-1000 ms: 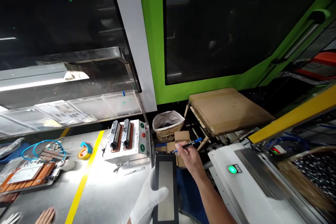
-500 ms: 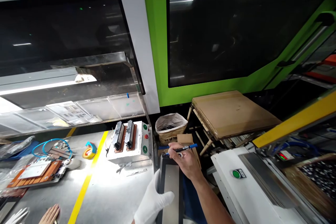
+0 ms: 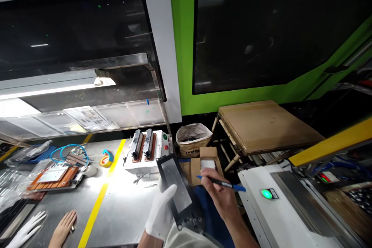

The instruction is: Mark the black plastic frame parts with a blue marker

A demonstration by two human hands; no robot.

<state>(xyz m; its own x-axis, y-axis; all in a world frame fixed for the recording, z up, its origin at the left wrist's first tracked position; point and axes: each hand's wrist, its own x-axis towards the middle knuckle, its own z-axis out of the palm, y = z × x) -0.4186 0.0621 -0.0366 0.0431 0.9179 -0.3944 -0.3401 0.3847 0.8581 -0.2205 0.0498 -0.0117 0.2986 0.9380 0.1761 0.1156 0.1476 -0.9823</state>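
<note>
While the white-gloved left hand closes around the lower edge of a black-framed rectangular plate with a matte grey centre panel, the plate tilts up and away toward one o'clock from that hand. The bare right hand sits at three o'clock from the plate, gripping a slim black pen with a blue end. The pen's dark tip points toward nine o'clock and stops just beside the plate without touching it.

At twelve o'clock from the right hand stands an open brown cardboard box, with a tan paper sack holding dark contents just behind it. Farther out at one o'clock is a cardboard-topped wooden stand, and at three o'clock a white machine housing with a glowing green button.

Toward ten o'clock, a brushed-steel bench with a yellow stripe carries a white fixture with two copper-based clamps, a yellow tape roll, coiled blue tubing and an orange board bearing a white sheet. At the lower left, a co-worker's bare hand and white-gloved hand lie open on that bench.
</note>
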